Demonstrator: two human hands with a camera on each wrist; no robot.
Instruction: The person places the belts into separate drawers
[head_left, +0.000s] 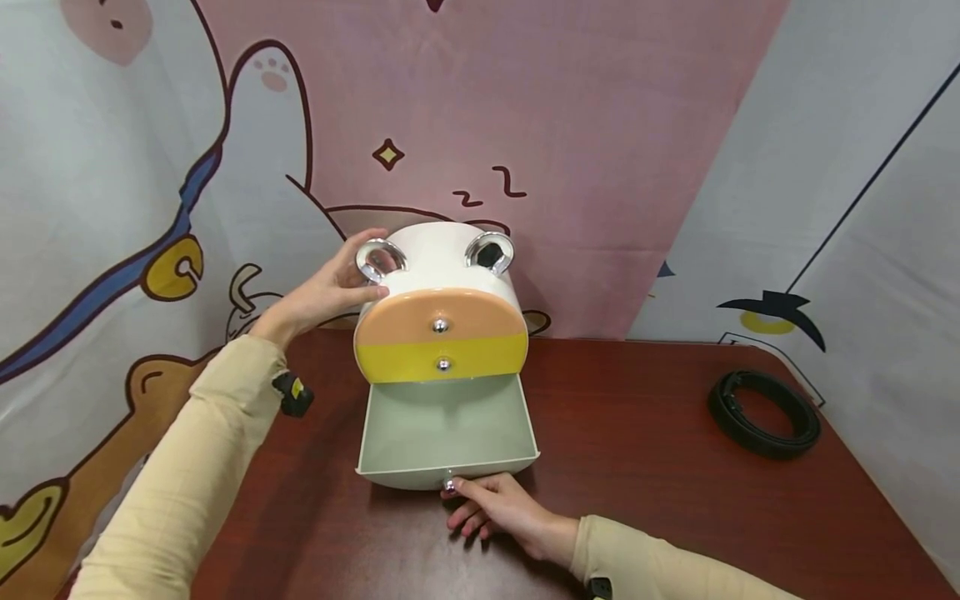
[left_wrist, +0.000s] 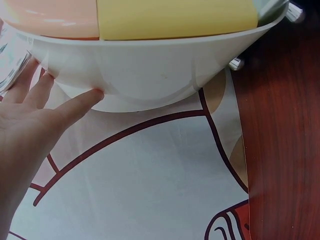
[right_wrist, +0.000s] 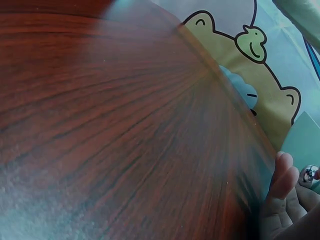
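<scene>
A white rounded storage box (head_left: 442, 250) with two shiny ring-shaped eyes stands at the back of the table. Its front has an orange drawer (head_left: 397, 321) above a yellow drawer (head_left: 397, 360), both closed, each with a small silver knob. Below them a pale green drawer (head_left: 442, 425) is pulled far out, its bare inside showing. My right hand (head_left: 506, 508) pinches that drawer's silver knob (right_wrist: 308, 173). My left hand (head_left: 333, 279) rests against the box's upper left side by one eye, thumb and fingers extended on the white shell (left_wrist: 145, 70).
A coiled black belt (head_left: 765, 414) lies on the right of the dark red wooden table (head_left: 622, 433). A cartoon-printed cloth (head_left: 562, 125) hangs right behind the box and along the left side.
</scene>
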